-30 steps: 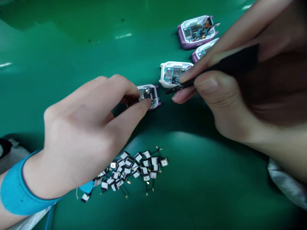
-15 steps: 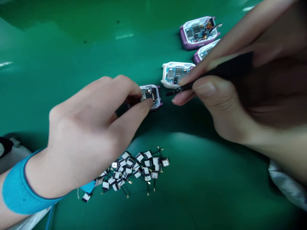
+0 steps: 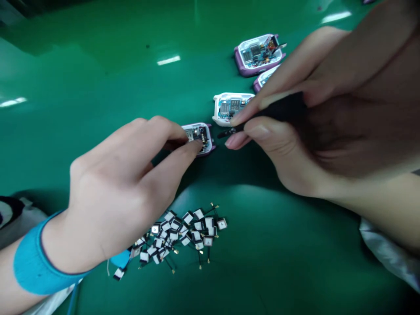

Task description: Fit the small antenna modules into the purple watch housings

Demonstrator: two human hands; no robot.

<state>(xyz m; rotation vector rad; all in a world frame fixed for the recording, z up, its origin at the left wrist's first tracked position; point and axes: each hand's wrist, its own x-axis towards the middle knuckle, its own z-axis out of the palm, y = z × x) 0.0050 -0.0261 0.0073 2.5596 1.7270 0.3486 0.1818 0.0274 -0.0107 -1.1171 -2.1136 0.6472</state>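
My left hand (image 3: 127,179) is closed at a purple and white watch case (image 3: 207,142), which lies open with its circuit board showing. The thumb and forefinger reach into the case, and they hide its left part. Whether they also pinch a small part inside, I cannot tell. Just right of this case, my right hand (image 3: 295,127) grips black tweezers (image 3: 278,107). Their dark tip points left and is a short gap from the case. Behind the right fingertips sits a white watch case (image 3: 226,109) with a blue board, partly covered.
Two purple watch cases, one whole in view (image 3: 259,54) and one half hidden (image 3: 260,81), stand farther back. A heap of small square antenna modules (image 3: 173,227) with short black leads lies near me on the green mat (image 3: 278,262). A blue wristband (image 3: 42,258) circles my left wrist.
The whole view has shifted slightly, so the rear cases appear lower and farther left. Both hands keep nearly the same hold, and the tweezers' tip remains beside the purple case.
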